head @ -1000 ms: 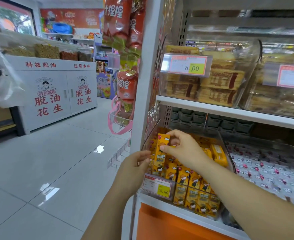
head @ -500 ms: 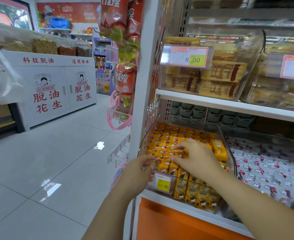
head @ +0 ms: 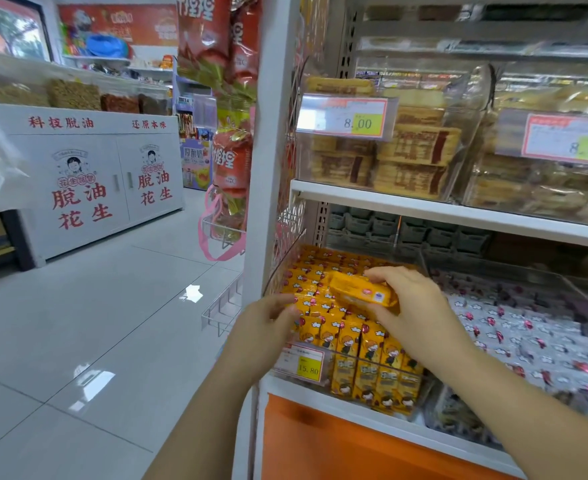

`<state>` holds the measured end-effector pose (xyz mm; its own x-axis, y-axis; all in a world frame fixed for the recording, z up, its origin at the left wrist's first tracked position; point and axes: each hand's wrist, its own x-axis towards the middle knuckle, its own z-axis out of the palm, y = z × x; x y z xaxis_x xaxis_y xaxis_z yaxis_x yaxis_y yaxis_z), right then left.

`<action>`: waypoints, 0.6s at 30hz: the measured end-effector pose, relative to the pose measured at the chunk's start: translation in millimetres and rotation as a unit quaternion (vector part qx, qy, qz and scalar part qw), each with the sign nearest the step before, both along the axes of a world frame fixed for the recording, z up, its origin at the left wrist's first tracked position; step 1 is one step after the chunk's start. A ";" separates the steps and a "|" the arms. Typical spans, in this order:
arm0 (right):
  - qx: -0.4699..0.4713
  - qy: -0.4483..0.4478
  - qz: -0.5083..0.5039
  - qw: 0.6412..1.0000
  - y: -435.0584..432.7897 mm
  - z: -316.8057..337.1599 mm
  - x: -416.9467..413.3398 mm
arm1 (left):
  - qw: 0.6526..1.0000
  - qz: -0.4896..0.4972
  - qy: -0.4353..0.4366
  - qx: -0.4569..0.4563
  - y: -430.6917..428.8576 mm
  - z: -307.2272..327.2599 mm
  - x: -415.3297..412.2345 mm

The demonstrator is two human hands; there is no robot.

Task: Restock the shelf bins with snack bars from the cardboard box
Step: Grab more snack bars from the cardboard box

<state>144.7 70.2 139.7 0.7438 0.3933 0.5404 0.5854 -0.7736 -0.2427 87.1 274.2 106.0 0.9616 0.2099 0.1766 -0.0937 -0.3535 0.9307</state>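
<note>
Yellow foil-wrapped snack bar (head: 358,292): label print blurred. Red-framed white price tag (head: 569,138): cut by right edge, digits smeared.

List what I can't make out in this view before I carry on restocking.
The cardboard box: outside the head view altogether.
The left hand: its back faces the camera and hides the fingertips, so its grip is unclear.
The snack bar in the right hand: label blurred.
The lower price tag: fine print too small to read.
The upper right price tag: cut by the right edge, blurred.
</note>
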 end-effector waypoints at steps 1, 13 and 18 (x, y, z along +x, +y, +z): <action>0.020 -0.008 0.034 0.999 3.3 1.3 -4.3 | 0.999 -0.009 0.000 -0.039 -2.2 4.7 -0.8; 0.233 0.183 0.098 0.950 25.2 1.3 -21.9 | 0.943 -0.068 0.003 -0.326 7.2 11.3 -2.6; 0.315 0.285 0.135 0.895 34.6 3.8 -11.4 | 0.949 -0.066 -0.006 -0.309 10.8 10.9 -3.5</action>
<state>133.2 104.8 143.5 0.8935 0.3505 0.2806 0.3717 -0.2269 -0.9002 83.6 285.0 116.9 0.9854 0.1550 0.0706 -0.1117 0.2752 0.9549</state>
